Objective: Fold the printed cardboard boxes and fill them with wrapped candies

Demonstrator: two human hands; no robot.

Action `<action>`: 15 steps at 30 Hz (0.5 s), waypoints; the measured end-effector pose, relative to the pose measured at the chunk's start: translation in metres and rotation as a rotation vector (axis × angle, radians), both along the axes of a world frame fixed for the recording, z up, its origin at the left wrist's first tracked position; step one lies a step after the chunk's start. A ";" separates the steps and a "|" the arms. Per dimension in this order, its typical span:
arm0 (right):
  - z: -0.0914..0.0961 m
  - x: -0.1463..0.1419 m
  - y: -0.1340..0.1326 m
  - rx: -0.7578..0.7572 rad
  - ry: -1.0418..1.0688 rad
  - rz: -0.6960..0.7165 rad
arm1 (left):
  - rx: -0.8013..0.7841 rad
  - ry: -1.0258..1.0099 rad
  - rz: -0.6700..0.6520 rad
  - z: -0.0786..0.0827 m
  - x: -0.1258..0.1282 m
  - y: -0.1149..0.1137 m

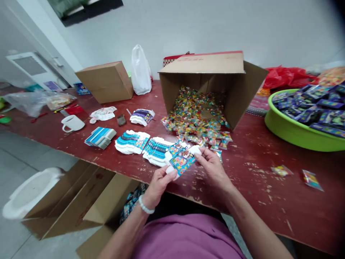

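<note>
A small blue printed carton (183,160) with white flaps is held between both hands over the table's front edge. My left hand (159,183) pinches its lower left corner, and my right hand (211,163) grips the upper right end by a white flap. Just left of it lie fanned stacks of flat blue-and-white cartons (132,141), one stack partly behind the held carton. Past my hands a big cardboard box (202,64) lies on its side, small wrapped candies (199,115) spilling from its mouth onto the table.
On the red table (258,172), a green basin (302,136) of filled packets stands right, near two loose candy packets (312,180). Leftward are a white mug (73,123), a closed box (105,82) and a white bag (141,70). Open cartons (70,201) and a white stool (33,192) stand below.
</note>
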State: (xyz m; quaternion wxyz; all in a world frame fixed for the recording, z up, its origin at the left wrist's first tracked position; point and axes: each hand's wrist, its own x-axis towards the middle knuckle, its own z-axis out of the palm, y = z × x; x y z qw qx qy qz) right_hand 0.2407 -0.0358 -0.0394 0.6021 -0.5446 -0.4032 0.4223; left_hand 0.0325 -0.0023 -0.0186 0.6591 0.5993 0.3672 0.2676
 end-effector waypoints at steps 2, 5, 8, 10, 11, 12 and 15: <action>0.007 -0.001 -0.008 0.018 -0.013 0.083 | -0.337 -0.120 -0.202 0.006 -0.010 -0.006; 0.020 -0.005 -0.021 0.019 -0.041 0.228 | -0.618 -0.244 -0.435 0.005 -0.012 -0.013; 0.030 -0.015 -0.031 -0.002 -0.031 0.343 | -0.669 -0.338 -0.535 -0.003 -0.002 -0.022; 0.032 -0.022 -0.035 -0.034 0.003 0.381 | -0.690 -0.373 -0.560 -0.008 0.007 -0.028; 0.031 -0.024 -0.037 -0.047 0.021 0.386 | -0.686 -0.378 -0.543 -0.009 0.009 -0.031; 0.029 -0.026 -0.039 -0.055 0.040 0.379 | -0.671 -0.377 -0.510 -0.011 0.011 -0.033; 0.021 -0.031 -0.043 -0.035 0.106 0.331 | -0.601 -0.348 -0.390 -0.011 0.009 -0.035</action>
